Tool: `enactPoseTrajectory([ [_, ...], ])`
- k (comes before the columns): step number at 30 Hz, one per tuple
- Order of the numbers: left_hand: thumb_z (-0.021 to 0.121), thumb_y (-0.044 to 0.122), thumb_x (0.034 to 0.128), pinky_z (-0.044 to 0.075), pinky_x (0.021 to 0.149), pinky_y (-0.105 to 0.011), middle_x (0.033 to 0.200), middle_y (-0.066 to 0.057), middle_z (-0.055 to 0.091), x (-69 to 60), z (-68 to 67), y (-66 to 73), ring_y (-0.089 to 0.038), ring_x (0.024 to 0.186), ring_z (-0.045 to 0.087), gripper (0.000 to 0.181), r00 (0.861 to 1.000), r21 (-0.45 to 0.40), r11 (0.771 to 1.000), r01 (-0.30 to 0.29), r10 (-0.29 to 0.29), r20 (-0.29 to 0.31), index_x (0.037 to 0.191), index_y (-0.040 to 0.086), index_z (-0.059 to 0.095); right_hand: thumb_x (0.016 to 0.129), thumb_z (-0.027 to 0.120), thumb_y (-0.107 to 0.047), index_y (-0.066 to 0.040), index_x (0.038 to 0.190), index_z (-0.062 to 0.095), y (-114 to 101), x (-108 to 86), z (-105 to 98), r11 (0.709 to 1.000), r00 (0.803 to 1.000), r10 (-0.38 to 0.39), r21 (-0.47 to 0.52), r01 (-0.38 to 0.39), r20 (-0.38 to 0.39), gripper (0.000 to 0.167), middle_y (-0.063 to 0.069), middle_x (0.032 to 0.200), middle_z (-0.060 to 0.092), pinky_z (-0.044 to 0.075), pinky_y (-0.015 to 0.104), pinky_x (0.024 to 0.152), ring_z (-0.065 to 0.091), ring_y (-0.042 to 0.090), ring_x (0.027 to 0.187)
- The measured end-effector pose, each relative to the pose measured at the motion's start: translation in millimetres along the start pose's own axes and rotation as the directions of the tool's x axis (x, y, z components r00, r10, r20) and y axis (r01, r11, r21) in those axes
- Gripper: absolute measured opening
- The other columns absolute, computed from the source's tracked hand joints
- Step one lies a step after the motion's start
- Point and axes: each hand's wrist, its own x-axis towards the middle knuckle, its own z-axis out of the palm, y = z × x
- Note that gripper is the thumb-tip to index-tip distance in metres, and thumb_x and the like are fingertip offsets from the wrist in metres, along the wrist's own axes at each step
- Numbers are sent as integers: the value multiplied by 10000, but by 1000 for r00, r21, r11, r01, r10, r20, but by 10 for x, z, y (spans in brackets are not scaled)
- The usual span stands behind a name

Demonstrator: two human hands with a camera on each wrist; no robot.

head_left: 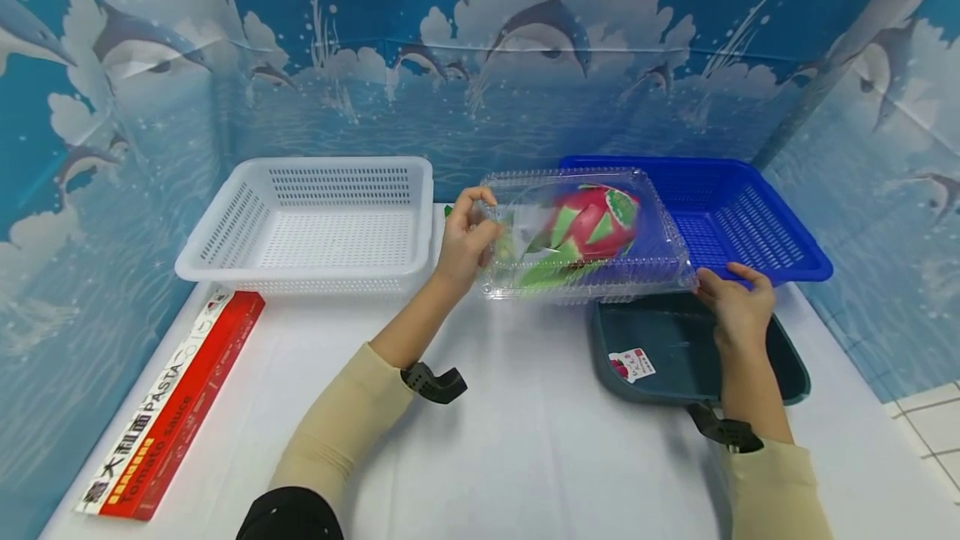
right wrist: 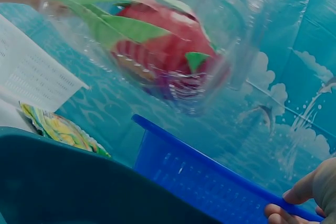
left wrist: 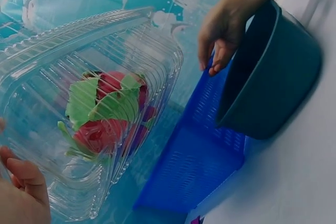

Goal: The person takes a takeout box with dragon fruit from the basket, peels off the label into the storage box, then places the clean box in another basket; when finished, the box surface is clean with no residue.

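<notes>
A clear plastic clamshell box (head_left: 510, 277) is held up by my left hand (head_left: 468, 244), which grips its left end. Inside the box lies a red dragon fruit (head_left: 588, 227) with green scales, also seen through the plastic in the left wrist view. Behind and to the right stands a blue perforated basket (head_left: 780, 223), partly covered by the box. With thumb and fingers, my right hand (head_left: 742, 307) pinches the basket's front rim, as the right wrist view shows at close range. Beneath that hand sits a dark green basin (head_left: 675, 386) with a small sticker (head_left: 632, 365).
On the left stands a white perforated basket (head_left: 330, 227). A long red and white pasta box (head_left: 172, 407) lies along the table's left edge. A yellow-green packet (right wrist: 63, 129) shows behind the basin in the right wrist view. A dolphin-print curtain (head_left: 480, 107) hangs around the table.
</notes>
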Motion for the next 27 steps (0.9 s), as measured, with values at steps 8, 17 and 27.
enactPoseTrajectory([
  [8,512,37,789,235,374,-258,588,29,320,272,162,-90,-95,380,214,256,999,7,999,32,-32,24,1042,60,476,815,773,-31,-140,1179,408,-77,-77,44,999,1000,16,46,-16,-8,526,58,892,631,570,244,615,698,149,692],
  [17,523,41,817,236,401,-299,558,1,397,566,427,-146,-116,405,217,227,995,2,997,75,-75,65,1017,146,505,738,855,-167,-180,1216,413,314,415,-192,999,999,-34,21,34,26,651,79,1018,642,575,277,690,719,207,822],
  [27,526,46,853,272,418,-279,605,-17,491,768,696,-310,-118,418,244,192,994,19,995,102,-102,43,997,173,512,763,834,-167,-153,1198,408,240,274,-137,998,998,-54,13,54,23,610,61,974,658,570,252,678,718,174,788],
])
